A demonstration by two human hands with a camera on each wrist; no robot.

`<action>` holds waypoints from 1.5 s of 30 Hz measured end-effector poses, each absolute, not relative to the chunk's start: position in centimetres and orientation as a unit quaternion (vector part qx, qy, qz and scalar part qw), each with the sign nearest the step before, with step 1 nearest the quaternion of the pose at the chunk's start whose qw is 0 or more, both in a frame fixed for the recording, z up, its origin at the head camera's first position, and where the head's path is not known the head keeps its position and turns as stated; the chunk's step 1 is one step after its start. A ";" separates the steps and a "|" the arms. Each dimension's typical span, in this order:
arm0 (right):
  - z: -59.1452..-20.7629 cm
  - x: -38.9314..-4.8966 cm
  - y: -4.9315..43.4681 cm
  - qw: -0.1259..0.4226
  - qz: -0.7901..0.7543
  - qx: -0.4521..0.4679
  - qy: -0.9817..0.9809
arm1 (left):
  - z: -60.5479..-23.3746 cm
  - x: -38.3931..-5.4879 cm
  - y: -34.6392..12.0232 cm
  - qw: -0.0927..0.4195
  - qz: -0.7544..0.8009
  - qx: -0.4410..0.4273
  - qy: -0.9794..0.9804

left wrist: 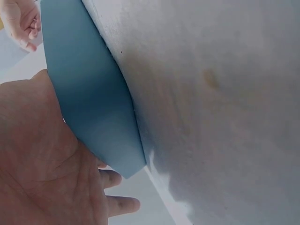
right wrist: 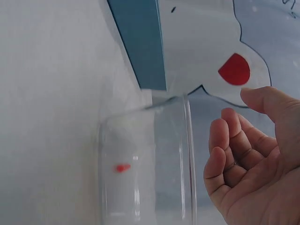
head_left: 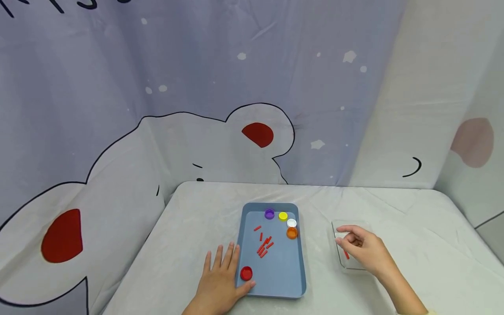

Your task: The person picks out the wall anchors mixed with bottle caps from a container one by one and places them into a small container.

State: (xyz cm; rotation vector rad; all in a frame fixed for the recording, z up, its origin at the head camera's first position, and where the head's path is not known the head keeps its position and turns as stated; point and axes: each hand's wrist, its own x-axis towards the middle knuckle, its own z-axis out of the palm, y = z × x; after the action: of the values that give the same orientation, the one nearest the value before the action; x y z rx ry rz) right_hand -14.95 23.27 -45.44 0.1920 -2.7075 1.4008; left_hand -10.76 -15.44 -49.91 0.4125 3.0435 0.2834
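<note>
My left hand (head_left: 220,280) rests at the near left side of a blue-grey tray (head_left: 281,267), fingers straight and the thumb over its near edge. Several short red sticks (head_left: 264,247) lie scattered in the tray, and a round red cap (head_left: 246,273) sits by the left hand. Over a clear plastic box (right wrist: 145,140) to the right hovers my right hand (head_left: 368,249). Its thumb and index finger are apart with nothing between them, the other fingers loosely bent. One red stick (right wrist: 122,167) lies inside the box, partly hidden by the hand in the head view.
Purple (head_left: 269,214), yellow (head_left: 283,216), white (head_left: 291,223) and orange (head_left: 292,233) round caps stand in the tray's far right corner. A white cloth (head_left: 201,210) covers the table. A printed curtain (head_left: 197,87) hangs behind it.
</note>
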 end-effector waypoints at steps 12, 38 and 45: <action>-45.3 -14.8 18.7 0.057 0.487 0.054 -0.870 | -49.8 -11.0 -15.3 0.027 0.096 0.138 0.985; -47.5 -15.0 10.9 0.035 0.510 0.063 -0.857 | -49.8 -10.9 -15.1 0.030 0.090 0.127 0.987; -47.9 -15.1 9.5 0.026 0.499 0.090 -0.862 | -49.8 -11.1 -15.2 0.036 0.086 0.123 0.988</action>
State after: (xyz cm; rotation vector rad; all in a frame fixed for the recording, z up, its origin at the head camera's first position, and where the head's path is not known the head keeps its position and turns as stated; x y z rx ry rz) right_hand -15.14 9.48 -47.93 0.2788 -2.6640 1.5417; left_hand -11.06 -15.17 -49.85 0.3790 3.0343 0.2627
